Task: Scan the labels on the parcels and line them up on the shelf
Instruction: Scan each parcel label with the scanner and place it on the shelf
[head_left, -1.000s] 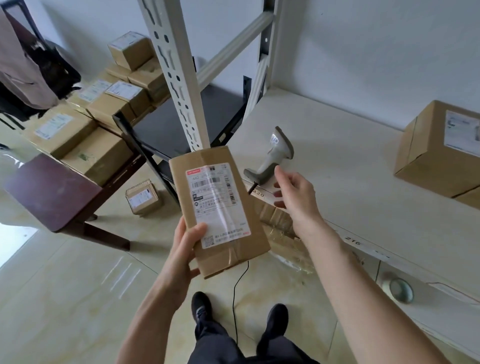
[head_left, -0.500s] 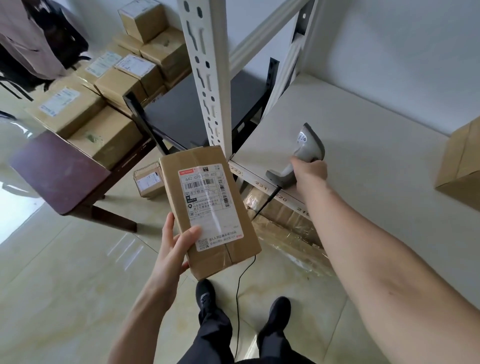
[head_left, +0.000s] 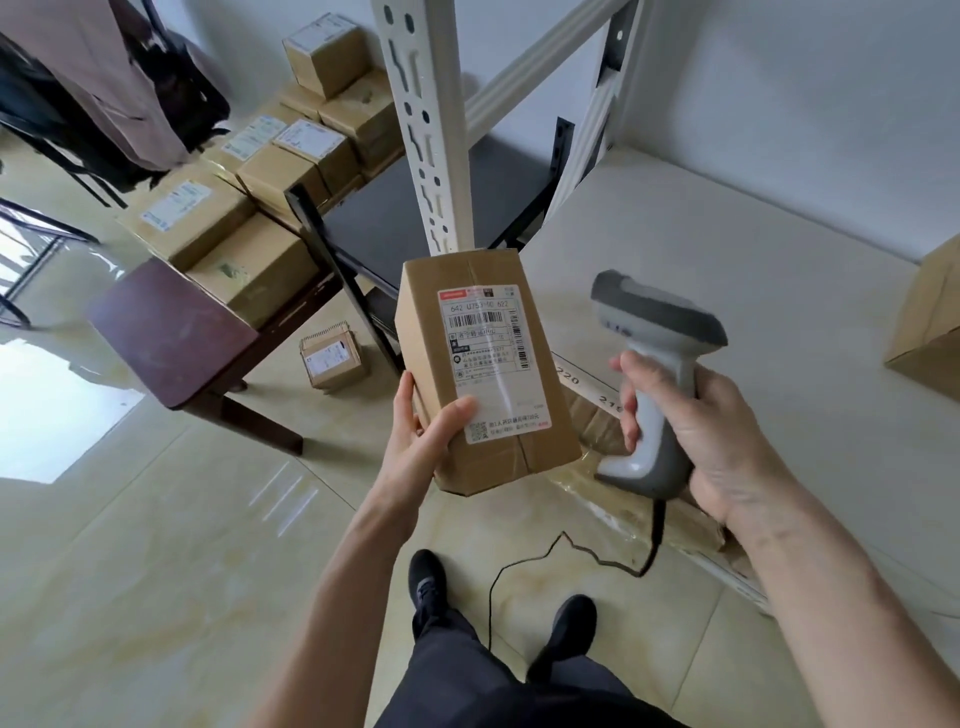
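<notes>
Left hand (head_left: 415, 452) gripping labelled parcel (head_left: 485, 369) (label up); right hand (head_left: 722, 431), fingers (head_left: 628, 395) wrapped round scanner (head_left: 657, 374) handle, beside white shelf (head_left: 753, 291).

Brown parcel (head_left: 485, 371) held tilted, label (head_left: 491, 361) up; grey scanner (head_left: 652, 374) beside it.

Brown parcels, grey scanner, pale shelf

Your parcel (head_left: 483, 374) is plain brown card with a white label (head_left: 491, 358) printed in black barcodes and a red strip; your scanner (head_left: 649, 374) is light grey with a darker grey head, its cable (head_left: 571, 551) black, and the shelf (head_left: 727, 291) off-white.
</notes>
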